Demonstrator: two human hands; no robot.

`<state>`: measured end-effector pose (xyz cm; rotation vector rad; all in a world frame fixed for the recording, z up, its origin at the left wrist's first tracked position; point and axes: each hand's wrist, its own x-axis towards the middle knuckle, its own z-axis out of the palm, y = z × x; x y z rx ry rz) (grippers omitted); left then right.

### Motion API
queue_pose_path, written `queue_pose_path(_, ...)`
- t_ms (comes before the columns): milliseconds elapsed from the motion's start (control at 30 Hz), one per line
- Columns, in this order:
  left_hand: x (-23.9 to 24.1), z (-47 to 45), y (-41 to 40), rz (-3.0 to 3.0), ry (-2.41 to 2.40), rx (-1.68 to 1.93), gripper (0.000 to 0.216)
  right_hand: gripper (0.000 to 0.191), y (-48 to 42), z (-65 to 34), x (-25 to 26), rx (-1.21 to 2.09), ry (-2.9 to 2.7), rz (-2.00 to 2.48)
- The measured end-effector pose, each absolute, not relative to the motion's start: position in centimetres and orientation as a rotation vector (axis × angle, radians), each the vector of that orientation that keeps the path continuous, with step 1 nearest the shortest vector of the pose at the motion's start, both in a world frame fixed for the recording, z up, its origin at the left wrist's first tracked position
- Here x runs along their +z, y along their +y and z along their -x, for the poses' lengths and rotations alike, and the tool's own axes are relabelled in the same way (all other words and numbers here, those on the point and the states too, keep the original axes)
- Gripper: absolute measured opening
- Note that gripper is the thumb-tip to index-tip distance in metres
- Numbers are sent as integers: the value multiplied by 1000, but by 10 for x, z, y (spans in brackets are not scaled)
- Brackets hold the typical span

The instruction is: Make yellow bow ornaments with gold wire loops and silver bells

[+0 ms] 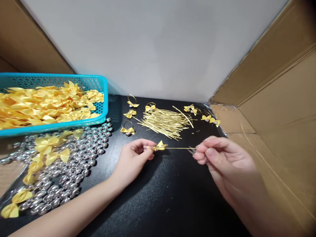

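Note:
Between the thumb and fingers of my left hand (137, 158) is pinched a yellow ribbon bow (160, 146). A gold twist tie (179, 148) runs straight from the bow to my right hand (219, 156), whose thumb and fingers grip its far end. A pointed metal tool (191, 150), perhaps scissor tips, shows just beside the right fingertips; the rest of it is hidden. Beyond both hands lies a loose pile of gold twist ties (165, 122). Around the pile are several bows with silver beads and gold loops, one of them a looped bow (127, 130) near my left hand.
At the left stands a blue basket (105, 98) heaped with yellow bows (49, 102). Many silver beads (71, 176) and some loose bows (58, 156) spread over the black table (148, 204) below it. A white panel (138, 42) and cardboard walls (278, 95) enclose the back and sides.

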<state>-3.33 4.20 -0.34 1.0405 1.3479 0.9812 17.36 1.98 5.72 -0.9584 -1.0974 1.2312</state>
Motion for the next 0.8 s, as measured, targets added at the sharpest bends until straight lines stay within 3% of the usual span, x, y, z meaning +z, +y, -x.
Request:
queue_pose_path(533,10,33,41,-1057,1343,1060,15,11,26,-187,67,1200,-930,999)
queue_pose_path(800,1,26,33,-1117,1062,693,28,8,22,-179,59,1151,-978,942)
